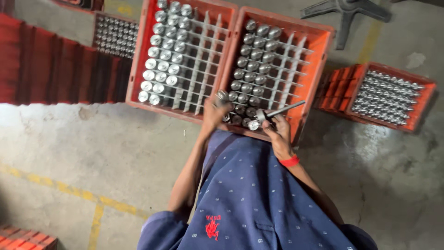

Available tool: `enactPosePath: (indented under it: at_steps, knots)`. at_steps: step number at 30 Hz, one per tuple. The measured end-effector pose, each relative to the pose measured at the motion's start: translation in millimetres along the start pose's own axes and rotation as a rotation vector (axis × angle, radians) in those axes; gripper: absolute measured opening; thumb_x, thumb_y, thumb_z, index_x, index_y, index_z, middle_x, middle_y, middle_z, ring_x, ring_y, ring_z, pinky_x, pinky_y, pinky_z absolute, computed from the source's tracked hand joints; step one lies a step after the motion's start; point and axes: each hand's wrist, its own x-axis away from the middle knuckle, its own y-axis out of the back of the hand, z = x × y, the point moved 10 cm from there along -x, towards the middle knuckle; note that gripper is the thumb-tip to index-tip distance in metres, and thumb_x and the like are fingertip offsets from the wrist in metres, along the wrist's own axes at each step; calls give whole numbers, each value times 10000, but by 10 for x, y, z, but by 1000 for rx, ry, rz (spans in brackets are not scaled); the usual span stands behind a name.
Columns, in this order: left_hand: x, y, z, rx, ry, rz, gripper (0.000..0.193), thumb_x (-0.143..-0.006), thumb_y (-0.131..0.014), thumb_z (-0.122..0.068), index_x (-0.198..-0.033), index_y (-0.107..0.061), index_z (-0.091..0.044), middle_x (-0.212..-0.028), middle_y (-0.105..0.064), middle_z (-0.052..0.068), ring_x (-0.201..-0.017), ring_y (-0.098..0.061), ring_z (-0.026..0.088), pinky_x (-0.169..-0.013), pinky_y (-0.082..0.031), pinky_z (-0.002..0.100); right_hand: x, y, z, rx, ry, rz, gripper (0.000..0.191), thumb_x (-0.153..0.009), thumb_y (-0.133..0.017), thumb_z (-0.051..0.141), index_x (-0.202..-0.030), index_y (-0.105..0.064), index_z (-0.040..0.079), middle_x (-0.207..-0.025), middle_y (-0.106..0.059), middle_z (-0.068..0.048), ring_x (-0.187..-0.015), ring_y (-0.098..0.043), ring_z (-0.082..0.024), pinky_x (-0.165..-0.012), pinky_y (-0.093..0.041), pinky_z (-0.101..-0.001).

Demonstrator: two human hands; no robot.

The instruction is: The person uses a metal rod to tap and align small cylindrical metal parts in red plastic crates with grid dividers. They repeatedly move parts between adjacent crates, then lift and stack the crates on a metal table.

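My left hand (213,115) is closed around a small shiny metal cylinder (222,96) at the near edge of an orange crate (319,55). My right hand (278,131) grips a grey metal rod tool (283,110) whose round end meets another metal cylinder (253,124). That crate has a grid of dividers, and several shiny cylinders (252,65) fill its left columns. A second orange crate (138,55) stands beside it on the left, also partly filled with cylinders (162,55). A red band (290,161) circles my right wrist.
An orange crate (423,104) packed with metal parts sits on the concrete floor at the right. Another filled crate (115,34) lies at the upper left, behind stacked orange crates (46,60). A dark chair base (347,11) is at the top. Yellow floor lines (92,199) run at lower left.
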Motion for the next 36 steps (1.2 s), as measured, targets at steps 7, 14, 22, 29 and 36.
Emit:
enactPosePath:
  at_steps: [7,14,22,29,36]
  knots:
    - [751,-889,-361,-352,-107,334,382,-708,-804,-193,-1053,-711,-56,-904,-741,175,-870,-715,355,-772,-543,457,149,18,307,153,161,79,447,-976,-748,224,-1323,-602,-16,-1308,-656,-92,-1147,-605,-134,-989,-487,-274]
    - [901,-1387,-259,-267,-43,661,443,-719,-792,-215,-1112,-698,-32,-960,-757,189,-923,-754,347,-816,-574,445,273,302,71,92,144,270,451,-954,-776,213,-1287,-568,-9,-1384,-627,-118,-1262,-599,-180,-1085,-490,-326]
    - [605,-1129,-270,-804,-170,540,642,-979,-630,-289,-1561,-440,-99,-1171,-675,218,-967,-691,405,-824,-553,485,150,1285,-176,-147,65,-216,302,-1000,-670,19,-1291,-598,-12,-1131,-671,-54,-980,-595,-110,-893,-468,-264]
    - [543,-1368,-487,-705,-638,607,451,-868,-672,-156,-1311,-615,-92,-1310,-626,188,-1081,-654,386,-805,-562,436,211,1304,-155,-179,81,-258,278,-1013,-654,4,-1279,-574,12,-1081,-646,-18,-979,-601,-85,-932,-489,-259]
    - [208,-310,-309,-566,-415,157,454,-737,-700,1,-1183,-678,-83,-1119,-690,143,-1090,-647,376,-913,-538,455,327,1125,-379,-185,65,-272,315,-996,-616,-46,-1302,-564,5,-1096,-615,6,-1005,-576,-66,-947,-471,-239]
